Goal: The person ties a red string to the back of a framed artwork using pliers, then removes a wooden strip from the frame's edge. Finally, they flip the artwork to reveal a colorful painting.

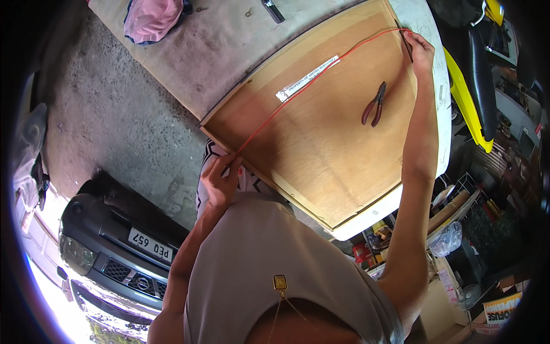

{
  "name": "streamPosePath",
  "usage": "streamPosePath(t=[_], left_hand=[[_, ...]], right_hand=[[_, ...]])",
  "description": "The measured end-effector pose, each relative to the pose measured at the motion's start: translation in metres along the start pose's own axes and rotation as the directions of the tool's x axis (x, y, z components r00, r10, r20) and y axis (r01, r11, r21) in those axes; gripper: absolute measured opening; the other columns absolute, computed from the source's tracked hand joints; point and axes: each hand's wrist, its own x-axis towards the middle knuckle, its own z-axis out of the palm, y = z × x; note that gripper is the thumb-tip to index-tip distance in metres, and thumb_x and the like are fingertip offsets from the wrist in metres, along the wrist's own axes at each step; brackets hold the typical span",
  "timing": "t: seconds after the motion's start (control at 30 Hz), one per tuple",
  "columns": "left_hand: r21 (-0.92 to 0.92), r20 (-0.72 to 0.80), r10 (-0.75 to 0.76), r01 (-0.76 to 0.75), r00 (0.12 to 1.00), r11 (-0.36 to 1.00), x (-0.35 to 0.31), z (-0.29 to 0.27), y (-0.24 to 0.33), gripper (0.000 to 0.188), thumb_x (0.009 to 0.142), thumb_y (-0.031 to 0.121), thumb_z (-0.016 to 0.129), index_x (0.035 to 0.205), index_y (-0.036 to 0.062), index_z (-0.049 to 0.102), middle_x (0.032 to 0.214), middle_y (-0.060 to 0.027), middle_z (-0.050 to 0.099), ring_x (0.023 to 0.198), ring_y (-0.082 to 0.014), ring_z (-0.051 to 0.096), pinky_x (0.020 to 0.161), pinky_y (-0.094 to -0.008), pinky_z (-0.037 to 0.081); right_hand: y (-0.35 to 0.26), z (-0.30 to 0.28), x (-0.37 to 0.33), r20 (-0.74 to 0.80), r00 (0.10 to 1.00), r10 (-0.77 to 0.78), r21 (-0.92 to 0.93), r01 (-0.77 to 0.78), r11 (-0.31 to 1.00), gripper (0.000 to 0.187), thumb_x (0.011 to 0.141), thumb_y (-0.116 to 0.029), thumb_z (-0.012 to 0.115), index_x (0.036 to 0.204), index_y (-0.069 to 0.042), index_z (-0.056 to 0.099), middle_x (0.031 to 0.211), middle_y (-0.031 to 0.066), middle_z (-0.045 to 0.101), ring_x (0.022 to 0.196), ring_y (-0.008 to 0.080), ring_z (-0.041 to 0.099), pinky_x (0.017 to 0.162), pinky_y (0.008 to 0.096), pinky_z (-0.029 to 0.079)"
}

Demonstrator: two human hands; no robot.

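Note:
A thin red cord [308,83] stretches across the back of a wooden framed panel [321,155], running from one side of the frame to the other. My left hand [222,175] pinches its near-left end just off the frame's edge. At the far right, my right hand [420,49] grips the other end beside the frame's rail, fingers closed. Between them the cord bows slightly and passes over a white printed label strip [306,79] stuck to the panel. Dark red-handled pliers [374,105] lie on the panel, left of my right forearm.
The panel rests on a white table [160,69]. Toward the table's far side lie a pink cloth [153,20] and a small dark object [272,10]. A dark car [114,246] stands at lower left. Cluttered shelves [452,212] and a yellow-and-black item [470,97] are on the right.

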Motion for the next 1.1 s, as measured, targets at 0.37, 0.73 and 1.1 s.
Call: streamPosePath(t=[0.37,0.73,1.1], left_hand=[[0.161,0.387,0.329,-0.415,0.861,0.896,0.113,0.013,0.074,0.032,0.071,0.033,0.078,0.092,0.0103,0.071,0.105,-0.0113,0.062,0.099,-0.031,0.059,0.09,-0.0434,0.044],[0.436,0.596,0.301,-0.615,0.744,0.657,0.213,0.136,0.106,0.017,0.077,0.013,0.061,0.089,0.0091,0.072,0.094,-0.0107,0.07,0.094,-0.0248,0.065,0.092,-0.0444,0.043],[0.002,0.301,0.526,-0.553,0.795,0.833,0.21,0.087,0.073,0.012,0.078,0.008,0.072,0.09,0.0079,0.068,0.081,-0.008,0.063,0.08,-0.0282,0.061,0.066,-0.0349,0.05]], right_hand=[[0.001,0.004,-0.01,-0.058,0.998,-0.034,-0.037,0.032,0.999,0.018,0.086,-0.009,0.073,0.1,0.001,0.074,0.092,0.0028,0.072,0.086,0.008,0.061,0.083,0.0215,0.046],[0.001,0.01,-0.016,-0.054,0.997,-0.052,0.03,0.054,0.998,0.019,0.087,-0.008,0.072,0.103,0.002,0.072,0.095,0.0053,0.073,0.089,0.009,0.064,0.083,0.0219,0.048],[0.01,0.021,-0.011,-0.064,0.994,-0.094,0.04,0.096,0.995,0.018,0.086,-0.008,0.073,0.1,0.003,0.072,0.095,0.0062,0.073,0.088,0.0107,0.065,0.085,0.0222,0.049]])
